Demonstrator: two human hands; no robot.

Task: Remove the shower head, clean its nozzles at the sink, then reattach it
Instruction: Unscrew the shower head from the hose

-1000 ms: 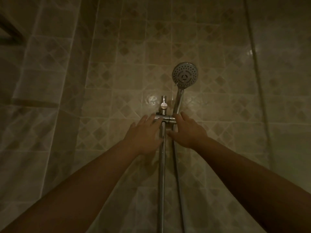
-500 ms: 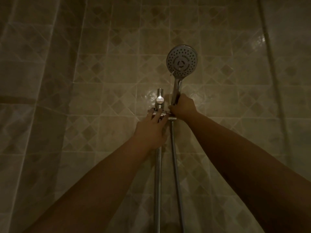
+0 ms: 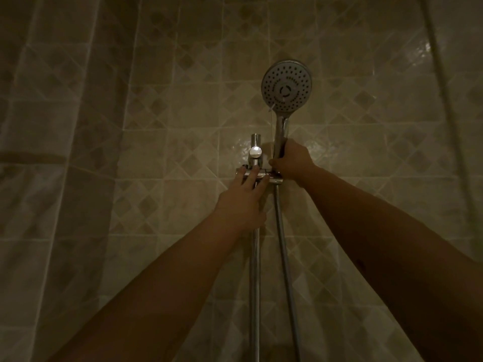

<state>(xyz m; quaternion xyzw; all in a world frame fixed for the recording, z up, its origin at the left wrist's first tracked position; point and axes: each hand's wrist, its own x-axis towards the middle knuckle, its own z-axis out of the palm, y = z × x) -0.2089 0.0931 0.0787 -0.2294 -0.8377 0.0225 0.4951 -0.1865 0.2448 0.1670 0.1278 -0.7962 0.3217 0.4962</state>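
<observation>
A round chrome shower head (image 3: pixel 286 86) faces me from the tiled wall, its nozzle face full of small holes. Its handle runs down into the chrome bracket (image 3: pixel 274 178) on the vertical slide rail (image 3: pixel 254 283). My right hand (image 3: pixel 292 160) grips the lower part of the handle just above the bracket. My left hand (image 3: pixel 243 202) lies over the rail with straight fingers resting on the bracket's left part. The metal hose (image 3: pixel 285 257) hangs down from under the bracket.
Beige patterned tiles (image 3: pixel 183 113) cover the wall ahead, which meets a side wall at a corner on the left (image 3: pixel 130 100). The rail's top fitting with a round chrome cap (image 3: pixel 255 152) stands just above my left fingers. A vertical edge runs down the right side (image 3: pixel 444 100).
My right hand rose from below the bracket and closed round the shower head's handle. My left hand stayed by the bracket. The view tilted up, so everything sits lower in frame.
</observation>
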